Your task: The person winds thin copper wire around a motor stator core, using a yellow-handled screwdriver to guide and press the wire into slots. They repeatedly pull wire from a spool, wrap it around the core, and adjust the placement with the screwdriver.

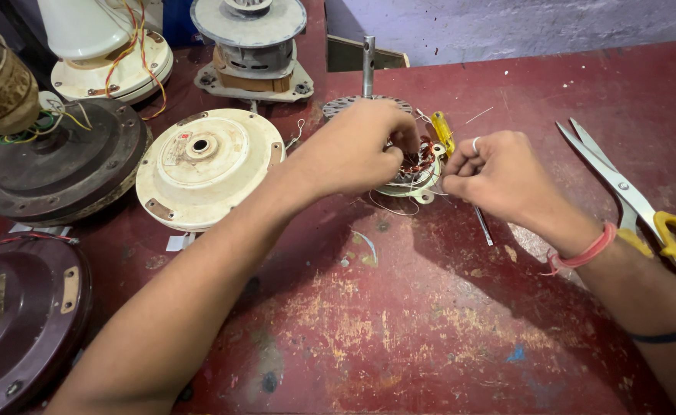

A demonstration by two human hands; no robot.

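A small fan motor stator point(417, 170) with copper windings and an upright steel shaft point(368, 65) sits on the worn red table point(399, 307). My left hand point(353, 150) covers the stator's left side, fingertips pressed into the windings. My right hand point(491, 175) is just to its right, fingers pinched on thin white thread or wire point(399, 207) that runs to the stator. A yellow-handled screwdriver point(443, 132) lies behind the stator; its tip shows below my right hand.
Scissors with yellow handles point(637, 207) lie at the right. A cream fan motor housing point(203, 165), a dark one point(57, 165), a maroon one point(23, 315), another cream unit with wires point(107, 54) and a bare grey motor point(253, 46) crowd the left and back.
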